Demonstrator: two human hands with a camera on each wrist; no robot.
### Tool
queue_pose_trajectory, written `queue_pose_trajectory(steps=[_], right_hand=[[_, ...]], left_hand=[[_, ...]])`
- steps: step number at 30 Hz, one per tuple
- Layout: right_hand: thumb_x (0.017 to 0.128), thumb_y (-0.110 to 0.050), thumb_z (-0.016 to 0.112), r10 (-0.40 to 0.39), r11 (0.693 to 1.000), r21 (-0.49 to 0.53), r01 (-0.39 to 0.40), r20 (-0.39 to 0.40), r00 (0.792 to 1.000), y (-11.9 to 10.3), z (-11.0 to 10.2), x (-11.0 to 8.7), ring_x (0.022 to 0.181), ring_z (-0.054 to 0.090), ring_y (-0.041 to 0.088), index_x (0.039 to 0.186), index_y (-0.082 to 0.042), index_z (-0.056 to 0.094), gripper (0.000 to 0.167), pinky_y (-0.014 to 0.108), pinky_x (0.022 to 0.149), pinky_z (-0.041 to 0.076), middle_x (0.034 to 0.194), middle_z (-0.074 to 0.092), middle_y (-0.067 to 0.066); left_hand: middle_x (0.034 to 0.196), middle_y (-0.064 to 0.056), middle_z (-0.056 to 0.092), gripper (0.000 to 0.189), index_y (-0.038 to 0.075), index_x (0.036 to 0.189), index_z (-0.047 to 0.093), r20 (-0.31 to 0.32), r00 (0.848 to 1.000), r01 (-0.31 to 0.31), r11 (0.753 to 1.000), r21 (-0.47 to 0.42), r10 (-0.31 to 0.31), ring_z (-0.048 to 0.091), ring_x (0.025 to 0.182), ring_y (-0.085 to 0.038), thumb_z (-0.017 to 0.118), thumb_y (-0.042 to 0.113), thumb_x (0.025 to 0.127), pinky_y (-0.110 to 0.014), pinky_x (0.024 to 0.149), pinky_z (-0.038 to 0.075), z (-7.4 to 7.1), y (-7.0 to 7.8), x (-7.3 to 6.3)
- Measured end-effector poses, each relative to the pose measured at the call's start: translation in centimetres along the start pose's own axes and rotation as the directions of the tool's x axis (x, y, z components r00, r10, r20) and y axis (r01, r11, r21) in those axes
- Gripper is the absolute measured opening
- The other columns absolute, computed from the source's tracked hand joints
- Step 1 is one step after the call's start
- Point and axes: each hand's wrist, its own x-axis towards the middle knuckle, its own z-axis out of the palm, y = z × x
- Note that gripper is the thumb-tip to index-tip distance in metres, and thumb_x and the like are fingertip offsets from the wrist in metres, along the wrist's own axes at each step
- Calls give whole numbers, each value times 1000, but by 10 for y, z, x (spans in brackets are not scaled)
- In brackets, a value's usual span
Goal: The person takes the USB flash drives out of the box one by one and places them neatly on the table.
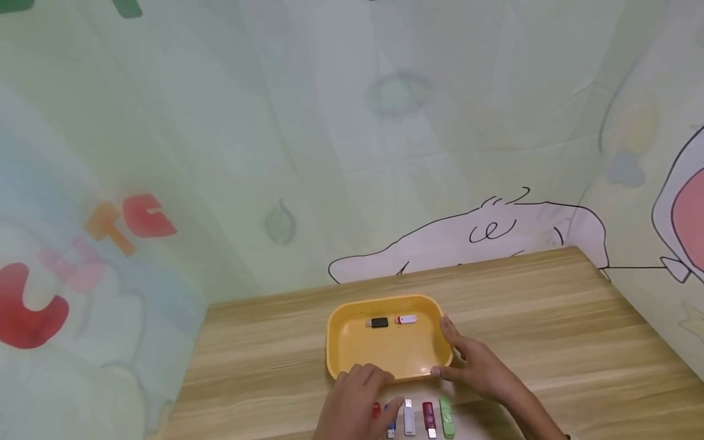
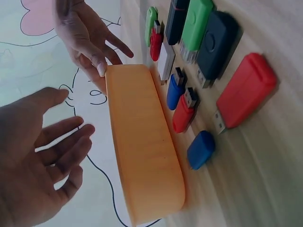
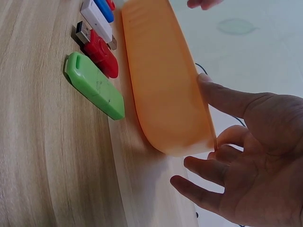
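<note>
A yellow-orange plastic tray (image 1: 379,354) stands on the wooden table, holding a black USB stick (image 1: 379,322) and a white-and-red USB stick (image 1: 407,319). My right hand (image 1: 478,360) grips the tray's right end, thumb at the front rim and fingers around the side. My left hand (image 1: 354,403) hovers by the front left rim, its fingers loosely bent and apart from the tray in the left wrist view. In front of the tray lie a light grey USB stick (image 1: 409,418), a dark red one (image 1: 429,418) and a green one (image 1: 447,418).
Nearer the table's front, the left wrist view shows a large red USB stick (image 2: 248,90), a dark blue one (image 2: 218,45) and another green one (image 2: 196,23). Printed cloth walls (image 1: 247,183) border the table's back and sides.
</note>
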Motion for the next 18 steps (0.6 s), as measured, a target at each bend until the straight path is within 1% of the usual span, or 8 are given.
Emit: queue_pose_trajectory(steps=[2,4,6,7,9,12,15,18], right_hand=[[88,-29,86,1,1000,2,-1,-2,1000,0,0,0,157,28,41,165,-4,29,99,56,122,28,173,19,14],[88,-29,86,-1,1000,5,1,0,1000,-1,0,0,157,29,42,164,-4,29,99,56,122,28,173,19,14],[88,-29,86,-5,1000,10,5,4,1000,-2,0,0,156,29,43,164,-3,29,99,57,122,27,173,19,15],[88,-29,86,2,1000,11,-2,5,1000,-2,0,0,156,29,42,164,-4,29,99,56,122,27,173,19,15],[89,-29,86,7,1000,10,-7,6,1000,-3,0,0,157,28,42,164,-4,29,98,57,122,27,173,20,14],[88,-30,86,-7,1000,-2,7,-3,1000,-2,0,0,157,28,42,165,-5,29,98,56,123,27,173,21,14],[87,-30,87,-19,1000,-10,19,-9,1000,0,0,1,157,27,42,164,-4,29,100,56,123,26,173,21,14],[87,-30,87,-7,1000,-7,7,-7,1000,0,0,1,157,27,41,165,-6,28,100,56,123,26,173,20,13]], left_hand=[[111,10,70,31,21,116,74,-4,998,56,998,-7,-56,63,104,-11,75,45,97,-34,89,54,-4,2,3],[111,10,71,31,21,116,74,-4,994,113,994,-13,-113,64,104,-11,77,45,97,-37,91,55,-8,4,7],[109,9,72,30,19,114,75,-30,991,128,992,-14,-128,65,102,-12,78,43,96,-37,90,56,-10,3,11],[107,9,72,29,19,112,76,-49,991,123,992,-10,-123,65,101,-12,78,43,96,-37,89,56,-11,2,13],[103,8,73,27,18,108,76,-104,991,90,996,10,-88,66,97,-12,78,42,96,-34,84,55,-12,-1,17],[98,7,74,23,17,102,76,-177,984,39,999,38,-31,66,93,-13,79,39,95,-31,78,53,-14,-8,23],[97,5,74,24,16,99,76,-192,981,29,999,33,-23,66,90,-13,80,39,93,-31,76,51,-15,-13,31],[95,3,75,25,15,97,77,-193,981,42,998,38,-33,66,89,-14,83,39,90,-33,76,51,-16,-16,40]])
